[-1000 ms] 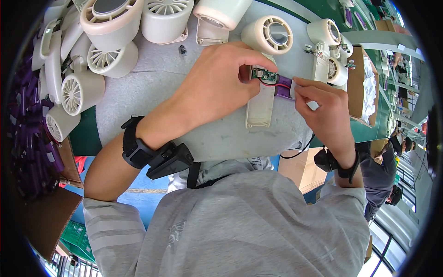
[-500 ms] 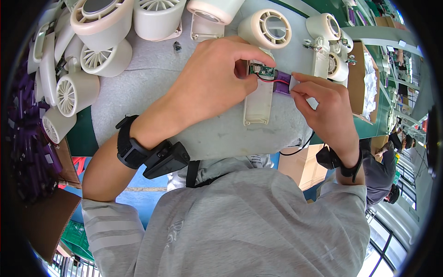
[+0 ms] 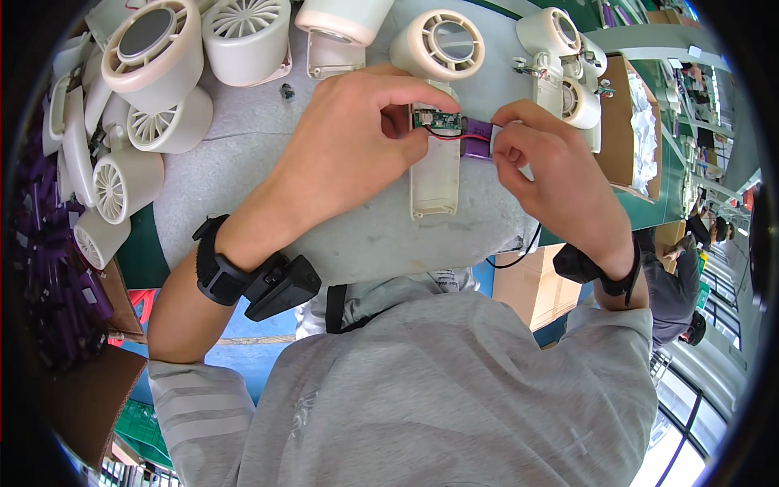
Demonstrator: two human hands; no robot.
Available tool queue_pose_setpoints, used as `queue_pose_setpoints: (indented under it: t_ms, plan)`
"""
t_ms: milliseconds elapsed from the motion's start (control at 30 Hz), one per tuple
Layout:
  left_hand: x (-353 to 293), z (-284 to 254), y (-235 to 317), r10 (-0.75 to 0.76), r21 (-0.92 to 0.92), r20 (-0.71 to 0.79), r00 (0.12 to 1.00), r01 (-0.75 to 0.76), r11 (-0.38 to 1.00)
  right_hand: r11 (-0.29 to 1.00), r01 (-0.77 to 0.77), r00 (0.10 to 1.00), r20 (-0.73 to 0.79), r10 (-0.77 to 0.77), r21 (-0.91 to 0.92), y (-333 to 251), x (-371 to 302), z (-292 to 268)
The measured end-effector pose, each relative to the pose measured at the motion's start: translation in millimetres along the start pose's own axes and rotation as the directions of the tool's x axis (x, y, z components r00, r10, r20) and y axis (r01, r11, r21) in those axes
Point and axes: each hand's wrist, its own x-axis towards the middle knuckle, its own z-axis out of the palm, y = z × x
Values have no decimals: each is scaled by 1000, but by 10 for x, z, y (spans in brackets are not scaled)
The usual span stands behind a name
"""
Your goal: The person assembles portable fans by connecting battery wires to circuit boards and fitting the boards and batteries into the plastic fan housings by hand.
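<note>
My left hand [image 3: 349,146] pinches a small green circuit board [image 3: 436,121] above the handle of a cream hand-fan shell [image 3: 436,166] lying on the grey mat [image 3: 357,235]. Red and black wires run from the board to a purple battery cell [image 3: 475,135]. My right hand [image 3: 552,170] grips that purple cell at its right end. Both hands meet just below the fan's round head [image 3: 449,42]. A black band sits on each wrist.
Several cream fan heads [image 3: 154,81] are piled at the upper left of the mat. More fan parts [image 3: 568,65] lie at the upper right beside a cardboard box [image 3: 629,122]. Purple cells [image 3: 49,276] fill a box at left. Another person [image 3: 682,284] sits at right.
The view has shifted slightly; my hands stay on the board and cell, with the right hand's fingers now tighter around the purple cell.
</note>
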Motion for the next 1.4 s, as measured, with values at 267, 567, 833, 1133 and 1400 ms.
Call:
queue_pose_setpoints:
  t_ms: [267,567,833,1133,1400]
  plan:
    - [19,43,-53,46,-54,-89,995,-51,997,988,-14,999,46,7,154,159,-16,13]
    - [-1,28,-36,49,-64,-101,994,-55,996,830,-533,704,-458,543,164,1051,-714,-1069]
    - [8,44,-27,30,18,-47,998,-29,999,930,-267,932,-177,316,253,208,-478,-399]
    - [0,45,-41,83,76,-71,994,-77,994,995,79,994,-85,-74,59,121,72,128]
    - [-14,32,-63,119,122,-89,989,-108,987,727,-342,899,433,69,595,67,-6,-104]
